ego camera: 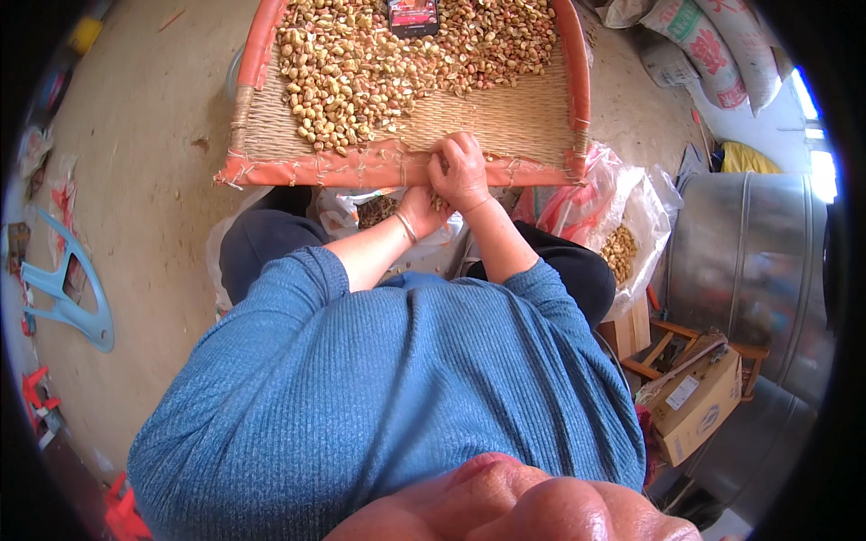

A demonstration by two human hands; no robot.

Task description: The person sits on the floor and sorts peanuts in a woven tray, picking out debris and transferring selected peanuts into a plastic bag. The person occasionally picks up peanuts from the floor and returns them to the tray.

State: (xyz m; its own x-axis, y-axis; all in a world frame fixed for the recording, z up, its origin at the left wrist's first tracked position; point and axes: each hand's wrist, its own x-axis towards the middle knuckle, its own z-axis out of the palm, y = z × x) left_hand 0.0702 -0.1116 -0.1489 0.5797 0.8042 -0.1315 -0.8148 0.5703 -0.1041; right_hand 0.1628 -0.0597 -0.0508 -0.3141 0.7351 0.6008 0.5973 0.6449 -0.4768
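Note:
Peanuts (338,88), in shells and loose red-skinned kernels, cover the far and left parts of a woven winnowing basket (580,88) with an orange-red bound rim. My left hand (423,211), with a bangle at its wrist, is cupped just below the near rim around a few peanuts (438,201). Above it, my right hand (461,170) lies over the rim, fingers curled around something small and brownish, probably peanuts. The two hands nearly touch. A smartphone (414,30) with its screen lit lies on the peanuts at the far edge.
Under the basket, between my knees, sits a bag (335,211) with brownish bits. Right of my knee is a plastic bag (646,223) holding peanuts (618,253). Further right are a metal drum (737,250), a cardboard box (700,406) and woven sacks (703,47); a light-blue plastic piece (91,311) lies left.

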